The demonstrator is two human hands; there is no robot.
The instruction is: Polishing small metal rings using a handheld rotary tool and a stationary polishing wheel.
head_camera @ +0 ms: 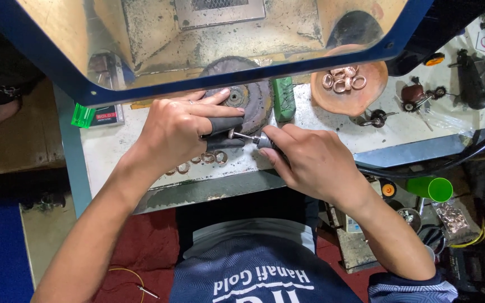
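Observation:
My left hand (178, 126) grips a small piece with dark rubber finger guards (224, 124) on the thumb and a finger. My right hand (310, 160) holds a slim rotary handpiece (263, 140), its thin metal tip (241, 134) touching the piece between my left fingers. Both hands rest over the worn white bench (332, 120), just in front of a dark round polishing wheel (242, 92). A row of copper-coloured rings (206, 160) lies on the bench under my left hand. What exactly the left fingers pinch is hidden.
A terracotta dish (332, 98) with several rings sits at the right rear, beside a green block (283, 98). A blue-framed clear shield (242, 33) hangs over the bench. Small tool bits (416, 95), a green cup (436, 189) and black cables (467, 154) lie to the right.

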